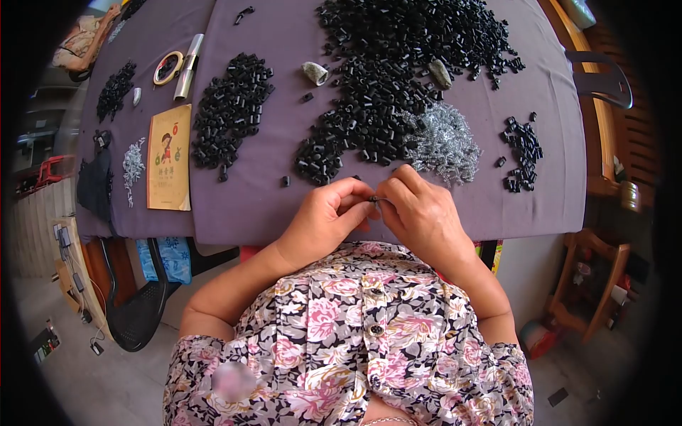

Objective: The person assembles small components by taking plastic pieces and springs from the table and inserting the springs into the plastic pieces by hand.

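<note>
My left hand (328, 215) and my right hand (424, 211) meet at the table's near edge, fingertips almost touching. Pinched in the left fingers is a small black piece (374, 199), mostly covered. The right thumb and forefinger are closed against it; whatever they hold is too small to make out. Just beyond the hands lies a large heap of short black plastic tubes (376, 106). A pile of small silvery coil springs (444, 142) borders it, beyond my right hand. One loose black tube (285, 181) rests left of my left hand.
More black tubes lie in a left heap (231, 113) and a right cluster (522, 153). Two finger-shaped pale pieces (315, 73) lie among them. Farther left are a yellow booklet (169, 157), a tape roll (168, 68) and small whitish parts (133, 167). A black chair (142, 312) stands lower left.
</note>
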Tool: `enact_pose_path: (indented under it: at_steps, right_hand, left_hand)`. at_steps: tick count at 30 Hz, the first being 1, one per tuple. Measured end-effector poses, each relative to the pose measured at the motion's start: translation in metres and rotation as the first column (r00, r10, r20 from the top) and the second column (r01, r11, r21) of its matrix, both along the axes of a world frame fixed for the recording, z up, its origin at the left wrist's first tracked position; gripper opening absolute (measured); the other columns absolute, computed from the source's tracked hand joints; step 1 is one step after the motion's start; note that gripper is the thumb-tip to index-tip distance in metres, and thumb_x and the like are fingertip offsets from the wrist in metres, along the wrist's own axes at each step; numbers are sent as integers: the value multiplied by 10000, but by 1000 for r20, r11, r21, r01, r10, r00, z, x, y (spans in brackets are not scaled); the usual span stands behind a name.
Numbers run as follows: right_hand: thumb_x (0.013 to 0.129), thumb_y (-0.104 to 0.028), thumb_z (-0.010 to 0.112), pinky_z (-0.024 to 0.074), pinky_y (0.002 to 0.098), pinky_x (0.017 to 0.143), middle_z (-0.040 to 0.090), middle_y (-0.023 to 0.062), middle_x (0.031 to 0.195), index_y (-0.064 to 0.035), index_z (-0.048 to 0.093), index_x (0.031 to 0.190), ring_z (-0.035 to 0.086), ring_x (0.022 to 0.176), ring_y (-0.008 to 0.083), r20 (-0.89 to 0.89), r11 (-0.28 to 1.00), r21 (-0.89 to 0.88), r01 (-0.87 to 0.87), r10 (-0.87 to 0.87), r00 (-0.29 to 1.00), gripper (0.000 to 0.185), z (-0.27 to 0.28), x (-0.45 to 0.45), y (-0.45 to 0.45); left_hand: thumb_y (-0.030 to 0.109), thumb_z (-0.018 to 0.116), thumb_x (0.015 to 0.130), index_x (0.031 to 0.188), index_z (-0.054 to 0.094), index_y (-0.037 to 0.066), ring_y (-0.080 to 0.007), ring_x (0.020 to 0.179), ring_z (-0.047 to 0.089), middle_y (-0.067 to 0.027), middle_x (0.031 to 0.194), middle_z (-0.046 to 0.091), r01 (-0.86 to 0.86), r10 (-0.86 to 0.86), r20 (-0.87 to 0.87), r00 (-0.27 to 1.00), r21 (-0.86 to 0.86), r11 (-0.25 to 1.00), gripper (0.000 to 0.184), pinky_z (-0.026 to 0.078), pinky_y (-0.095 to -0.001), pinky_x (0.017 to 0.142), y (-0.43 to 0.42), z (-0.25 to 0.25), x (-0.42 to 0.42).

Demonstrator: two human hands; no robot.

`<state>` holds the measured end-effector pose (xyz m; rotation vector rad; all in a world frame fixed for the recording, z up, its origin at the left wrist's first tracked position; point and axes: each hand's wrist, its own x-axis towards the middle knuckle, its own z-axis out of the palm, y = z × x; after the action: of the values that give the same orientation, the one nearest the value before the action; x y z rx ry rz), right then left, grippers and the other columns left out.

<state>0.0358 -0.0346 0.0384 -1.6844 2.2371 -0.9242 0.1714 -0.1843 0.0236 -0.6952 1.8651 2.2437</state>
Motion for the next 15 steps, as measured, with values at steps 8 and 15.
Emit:
enact_pose_path:
  at_steps: [8, 15]
  right_hand:
    - [815, -37, 679, 535, 432, 643, 585, 116, 884, -43, 617, 935, 646, 750, 343, 233, 999, -18, 40, -35, 972, 135, 3, -3, 4]
    - [830, -45, 679, 538, 431, 661, 604, 119, 893, -35, 619, 935, 660, 773, 344, 386, 998, -4, 60, -54, 921, 121, 2, 1, 3]
  left_hand:
    - [50, 613, 994, 1125, 650, -9, -69, 825, 629, -22, 955, 680, -151, 121, -215, 969, -133, 979, 148, 528, -224, 767, -2, -4, -1]
    - [84, 636, 985, 1130, 655, -2, -80, 822, 639, -38, 959, 686, -172, 184, -87, 979, 131, 976, 169, 531, -226, 762, -1, 3, -1]
